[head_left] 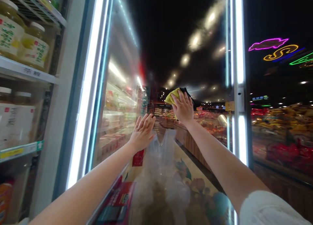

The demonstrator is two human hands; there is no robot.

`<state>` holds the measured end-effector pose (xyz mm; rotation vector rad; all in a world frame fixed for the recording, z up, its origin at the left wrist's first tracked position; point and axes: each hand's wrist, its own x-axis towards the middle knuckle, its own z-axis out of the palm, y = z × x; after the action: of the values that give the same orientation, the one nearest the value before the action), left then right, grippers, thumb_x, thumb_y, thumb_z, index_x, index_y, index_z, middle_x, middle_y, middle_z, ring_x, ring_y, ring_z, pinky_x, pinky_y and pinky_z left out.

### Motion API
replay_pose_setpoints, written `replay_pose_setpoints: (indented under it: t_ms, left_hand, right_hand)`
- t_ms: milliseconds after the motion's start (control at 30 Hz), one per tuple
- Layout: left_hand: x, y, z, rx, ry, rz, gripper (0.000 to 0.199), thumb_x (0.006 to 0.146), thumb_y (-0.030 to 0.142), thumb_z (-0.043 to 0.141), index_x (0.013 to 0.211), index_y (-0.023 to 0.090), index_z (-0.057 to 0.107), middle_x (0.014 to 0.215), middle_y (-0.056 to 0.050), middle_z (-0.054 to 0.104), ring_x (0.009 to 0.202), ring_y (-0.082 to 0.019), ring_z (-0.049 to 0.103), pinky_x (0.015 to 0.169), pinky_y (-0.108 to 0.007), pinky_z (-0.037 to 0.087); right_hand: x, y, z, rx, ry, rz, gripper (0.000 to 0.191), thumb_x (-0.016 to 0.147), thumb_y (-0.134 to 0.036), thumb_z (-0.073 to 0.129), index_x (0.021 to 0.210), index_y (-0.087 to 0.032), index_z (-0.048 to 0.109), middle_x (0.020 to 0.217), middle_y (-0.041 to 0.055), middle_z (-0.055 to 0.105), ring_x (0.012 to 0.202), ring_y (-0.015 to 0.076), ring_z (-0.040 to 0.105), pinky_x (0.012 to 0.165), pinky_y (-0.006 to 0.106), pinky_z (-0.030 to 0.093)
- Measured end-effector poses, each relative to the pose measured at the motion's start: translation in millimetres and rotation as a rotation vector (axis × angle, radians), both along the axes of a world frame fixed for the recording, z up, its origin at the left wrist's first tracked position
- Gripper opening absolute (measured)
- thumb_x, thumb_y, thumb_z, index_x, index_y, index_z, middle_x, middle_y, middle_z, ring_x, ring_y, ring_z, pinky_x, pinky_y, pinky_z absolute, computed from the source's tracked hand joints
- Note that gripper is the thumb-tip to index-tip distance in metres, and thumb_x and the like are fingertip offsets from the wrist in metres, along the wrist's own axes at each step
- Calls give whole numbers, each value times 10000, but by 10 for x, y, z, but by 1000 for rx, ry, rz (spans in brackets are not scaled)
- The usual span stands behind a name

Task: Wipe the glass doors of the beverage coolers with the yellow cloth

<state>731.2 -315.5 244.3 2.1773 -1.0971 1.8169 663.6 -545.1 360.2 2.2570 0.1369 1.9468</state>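
– where's the yellow-and-black crumpled cloth (171,97)?
– under the right hand (183,107), seemingly against the tall, clear glass pane (161,192), between two white, upright light strips (85,88).
– and how are the hands?
– the right has its fingers spread and slightly bent over the cloth, keeping hold of it. the left hand (143,132) is open, fingers nearly straight, nothing visible in it; whether it touches the pane, i can't tell.
– any tips for wiping?
– i'd flatten the cloth under the whole palm, press evenly and overlap the strokes.
– which way does it point?
– its yellow edge juts left, the dark part shows upper right. it's too bunched to give a clear long axis.
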Motion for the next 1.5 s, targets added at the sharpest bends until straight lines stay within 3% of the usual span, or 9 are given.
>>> replay_pose_setpoints:
  t_ms: [200,333,467,600,733,833,967,1233,1500]
  left_hand:
    - [-70,-235,-58,-13,-2,-36,803,911,327,587,1610,177,220,1659,-180,285,1557,-328,231,1274,-558,180]
    - [-91,-442,-15,-10,-35,-54,801,931,323,562,1619,168,183,1649,-188,307,1554,-334,238,1274,-576,169]
    - [-127,-597,27,29,-43,-73,804,929,295,544,1629,188,162,1649,-173,319,1562,-318,221,1276,-570,171]
    - [-164,-713,12,42,-58,-79,815,920,276,556,1628,186,162,1647,-181,322,1564,-327,211,1273,-587,164]
    - [-219,-897,19,15,-47,-81,816,924,295,570,1626,171,174,1646,-187,322,1562,-327,219,1278,-592,124]
    - [-272,-1074,59,29,-38,-110,827,929,307,574,1634,206,154,1654,-160,321,1561,-321,223,1280,-599,100]
    - [-305,-1274,82,64,-56,-151,826,938,290,565,1636,213,132,1654,-161,318,1554,-323,245,1277,-604,115]
    - [-309,-1524,26,30,-71,-198,836,950,291,551,1641,196,92,1634,-178,354,1544,-327,270,1277,-608,112]
    - [-364,-1926,33,84,-83,-232,781,935,268,555,1624,191,196,1638,-170,352,1544,-329,271,1271,-625,111]
  right_hand:
    - [-112,-315,-502,100,-39,-68,529,1009,-302,424,1536,-264,449,1672,107,306,1531,362,246,1184,615,282]
    - [-182,-368,-326,-92,103,-80,513,1018,-324,442,1532,-336,445,1682,27,299,1537,319,256,1216,560,270]
    - [-264,-721,-58,16,45,-104,529,1014,-353,459,1542,-335,430,1676,34,314,1523,325,288,1198,550,307]
    - [-291,-1046,-286,240,-100,-145,529,1016,-345,428,1540,-272,443,1658,99,339,1501,354,317,1160,578,342]
    - [-311,-1124,-491,112,-25,-152,532,1010,-328,437,1540,-288,441,1664,73,334,1514,349,287,1178,564,320]
    - [-364,-1222,-293,-1,49,-150,535,1010,-330,445,1545,-332,424,1687,32,286,1531,325,263,1193,547,306]
    - [-433,-1544,-32,146,-5,-189,564,1008,-358,448,1566,-305,388,1687,60,280,1522,341,281,1169,548,353]
    - [-386,-1848,-538,323,-70,-221,577,1018,-327,380,1584,-220,350,1684,151,240,1518,365,265,1162,596,357]
    - [-509,-2255,23,289,-38,-195,576,1021,-319,394,1584,-213,342,1688,138,234,1528,328,265,1195,550,331]
